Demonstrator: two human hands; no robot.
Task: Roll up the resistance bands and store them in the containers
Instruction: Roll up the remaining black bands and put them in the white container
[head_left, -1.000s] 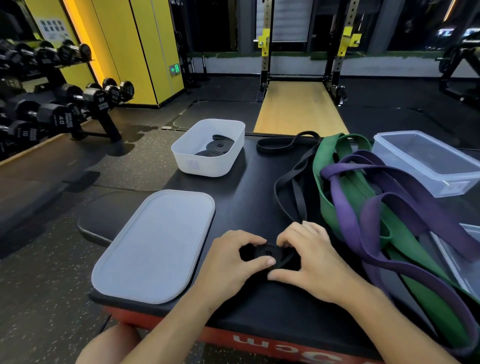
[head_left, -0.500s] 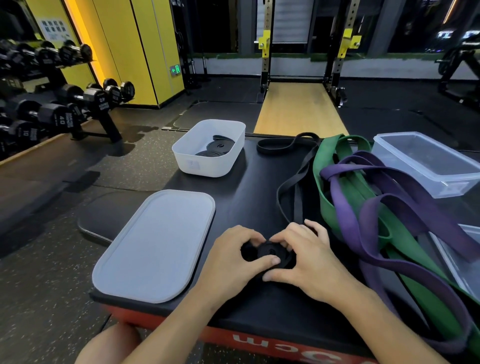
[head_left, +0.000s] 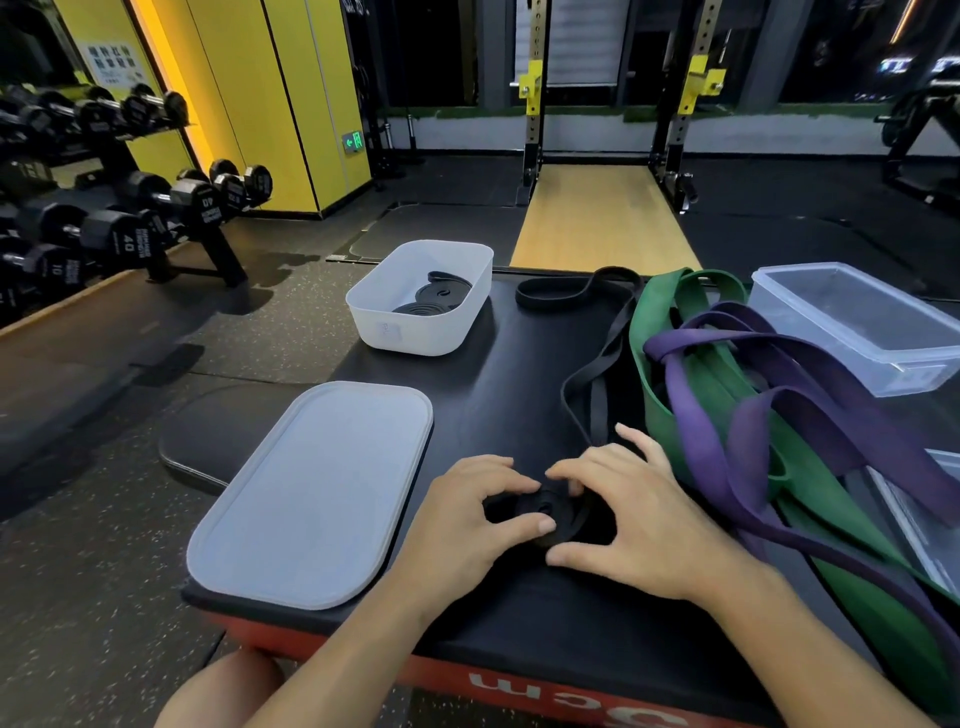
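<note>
A partly rolled black band (head_left: 546, 512) lies flat on the black padded box top near its front edge. My left hand (head_left: 467, 525) and my right hand (head_left: 634, 525) both grip its coil, fingers curled around it. The unrolled tail (head_left: 597, 384) of the black band runs away from the coil toward the far edge. A white open container (head_left: 384, 317) at the back holds two rolled black bands (head_left: 436, 299). Green bands (head_left: 670, 374) and purple bands (head_left: 810, 395) lie tangled to the right.
A translucent lid (head_left: 311, 493) rests at the left front. A clear container (head_left: 841, 338) stands at the back right, another clear container (head_left: 914, 519) partly under the bands. A dumbbell rack (head_left: 104, 208) is on the left, and a squat rack (head_left: 608, 104) stands beyond.
The coil has grown a little as my hands turned it. My fingers have shifted around it and the loose tail has been drawn in slightly.
</note>
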